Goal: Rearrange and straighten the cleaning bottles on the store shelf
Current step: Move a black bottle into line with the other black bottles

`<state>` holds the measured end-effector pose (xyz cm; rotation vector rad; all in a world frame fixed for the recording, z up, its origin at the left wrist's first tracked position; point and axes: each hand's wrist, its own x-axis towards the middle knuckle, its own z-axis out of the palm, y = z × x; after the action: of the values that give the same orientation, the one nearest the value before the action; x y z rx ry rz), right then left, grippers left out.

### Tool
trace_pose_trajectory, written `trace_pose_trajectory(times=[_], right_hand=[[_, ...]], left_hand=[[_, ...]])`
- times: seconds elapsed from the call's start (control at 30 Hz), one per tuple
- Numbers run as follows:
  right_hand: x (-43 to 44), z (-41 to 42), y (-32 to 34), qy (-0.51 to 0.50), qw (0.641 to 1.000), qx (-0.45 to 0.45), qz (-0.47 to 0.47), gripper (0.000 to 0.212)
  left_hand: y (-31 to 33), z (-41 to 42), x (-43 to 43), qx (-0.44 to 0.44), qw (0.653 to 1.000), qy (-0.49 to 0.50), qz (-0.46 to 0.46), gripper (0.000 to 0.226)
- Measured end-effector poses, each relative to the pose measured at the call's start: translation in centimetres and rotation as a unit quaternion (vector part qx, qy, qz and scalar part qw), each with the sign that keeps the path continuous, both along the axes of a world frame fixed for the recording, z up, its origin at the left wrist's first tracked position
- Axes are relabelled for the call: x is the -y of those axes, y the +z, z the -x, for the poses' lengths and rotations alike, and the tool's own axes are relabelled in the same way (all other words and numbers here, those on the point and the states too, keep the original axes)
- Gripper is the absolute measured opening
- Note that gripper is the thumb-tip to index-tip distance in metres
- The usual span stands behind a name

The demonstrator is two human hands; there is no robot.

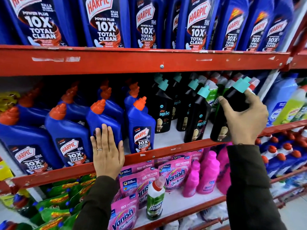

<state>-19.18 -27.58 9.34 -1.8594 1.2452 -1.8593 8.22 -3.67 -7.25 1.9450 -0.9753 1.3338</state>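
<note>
Left hand (107, 151) flat, fingers spread, palm pressed against the front of a blue Harpic bottle (103, 123) on the middle shelf (166, 151); nothing gripped. Right hand (244, 119) clamped around the upper body of a black bottle (232, 105) with a teal cap, tilted, its base at the front lip of that shelf, right of the black group. Contents of all bottles not visible through the opaque plastic. Below, nearer: pink Vanish pouches (174, 176), 3 pink bottles (208, 173) and 1 green-and-white Domex bottle (155, 201) standing among the pouches. Middle shelf, front row: 4 blue bottles with orange caps besides the one touched, leaning unevenly, more behind; count of the rear rows cannot be told. 2 black Spic bottles (196, 117) with labels facing front, further teal caps behind. Top shelf (149, 61): 7 large blue Harpic bottles (106, 22) in front, upright, close together.
</note>
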Motion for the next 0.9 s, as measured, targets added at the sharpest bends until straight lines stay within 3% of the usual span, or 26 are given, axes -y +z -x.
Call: trace_pose_trajectory(times=[0.13, 0.37, 0.9], right_hand=[[-3.8, -0.1, 1.2, 0.063, 0.998, 0.005, -0.024, 0.079], [-7.7, -5.5, 0.7, 0.203, 0.979, 0.000, -0.033, 0.067], [-8.1, -10.1, -1.6, 0.213, 0.968, -0.128, -0.033, 0.078]], left_hand=[[0.0, 0.0, 0.0, -0.001, 1.000, -0.003, 0.003, 0.076], [-0.1, -0.1, 0.0, -0.005, 1.000, -0.005, 0.000, 0.075], [-0.1, 0.0, -0.1, -0.005, 1.000, -0.005, -0.005, 0.075]])
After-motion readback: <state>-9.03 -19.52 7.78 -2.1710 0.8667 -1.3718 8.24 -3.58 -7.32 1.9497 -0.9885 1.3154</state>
